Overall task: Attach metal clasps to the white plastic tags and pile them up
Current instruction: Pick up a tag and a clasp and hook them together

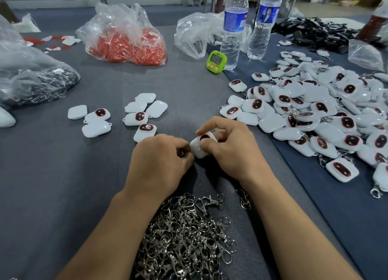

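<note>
Right hand (228, 147) grip pinches a small white plastic tag with dark oval face (201, 145) just above the grey tabletop (63, 185), steadying it. Left hand (161, 160) grip clenched at its corner, probably threading a clasp, hidden. Silver metal clasp heap (184, 237) near.

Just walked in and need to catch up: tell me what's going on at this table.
A person is fitting keychain hardware onto small white tags. The right hand holds one white tag while the left hand pinches at its corner; the clasp itself is hidden by the fingers. A heap of loose metal clasps lies between the forearms. Unfinished tags sit ahead to the left, and a large pile of tags with clasps spreads across the right. A green timer stands by two water bottles.
</note>
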Tool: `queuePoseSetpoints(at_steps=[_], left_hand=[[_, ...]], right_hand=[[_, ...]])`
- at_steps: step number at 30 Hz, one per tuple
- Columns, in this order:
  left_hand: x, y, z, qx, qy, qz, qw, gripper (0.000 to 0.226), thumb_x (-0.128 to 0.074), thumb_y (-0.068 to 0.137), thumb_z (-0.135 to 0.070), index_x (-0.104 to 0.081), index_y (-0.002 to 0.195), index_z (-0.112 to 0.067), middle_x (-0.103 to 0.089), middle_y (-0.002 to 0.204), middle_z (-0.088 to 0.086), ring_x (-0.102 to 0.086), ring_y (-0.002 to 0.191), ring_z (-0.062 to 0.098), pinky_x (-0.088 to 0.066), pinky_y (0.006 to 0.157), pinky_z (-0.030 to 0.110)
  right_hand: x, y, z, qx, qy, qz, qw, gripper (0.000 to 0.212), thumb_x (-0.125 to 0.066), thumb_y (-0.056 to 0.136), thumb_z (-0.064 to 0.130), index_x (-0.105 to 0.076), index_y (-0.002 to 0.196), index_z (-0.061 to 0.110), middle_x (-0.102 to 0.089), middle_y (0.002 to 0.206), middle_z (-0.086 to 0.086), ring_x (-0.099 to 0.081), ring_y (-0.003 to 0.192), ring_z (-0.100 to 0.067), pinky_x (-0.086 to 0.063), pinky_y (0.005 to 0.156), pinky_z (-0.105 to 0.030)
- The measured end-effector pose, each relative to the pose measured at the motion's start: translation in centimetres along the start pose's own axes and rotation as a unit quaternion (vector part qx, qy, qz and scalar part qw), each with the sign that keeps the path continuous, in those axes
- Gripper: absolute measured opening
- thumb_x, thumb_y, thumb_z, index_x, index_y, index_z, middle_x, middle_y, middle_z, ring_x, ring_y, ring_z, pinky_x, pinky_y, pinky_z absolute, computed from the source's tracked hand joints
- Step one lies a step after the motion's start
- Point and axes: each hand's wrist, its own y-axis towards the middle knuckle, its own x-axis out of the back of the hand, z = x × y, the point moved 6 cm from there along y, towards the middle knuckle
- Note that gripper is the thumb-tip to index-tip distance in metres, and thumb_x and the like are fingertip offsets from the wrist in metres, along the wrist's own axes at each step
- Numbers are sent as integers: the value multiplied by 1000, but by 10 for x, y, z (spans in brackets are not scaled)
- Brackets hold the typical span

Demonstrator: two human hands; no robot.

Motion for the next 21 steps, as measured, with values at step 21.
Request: queuePoseSetpoints(at_steps=[21], left_hand=[[11,5,2,-12,-148,-44,988,9,-87,77,-26,-79,77,-32,-68,65,-20,-59,58,3,-39,57,8]], right_hand=[[-6,-7,2,-137,373,-4,918,21,-58,93,-5,-71,89,10,-67,66,-10,-41,41,-12,-31,41,-19]])
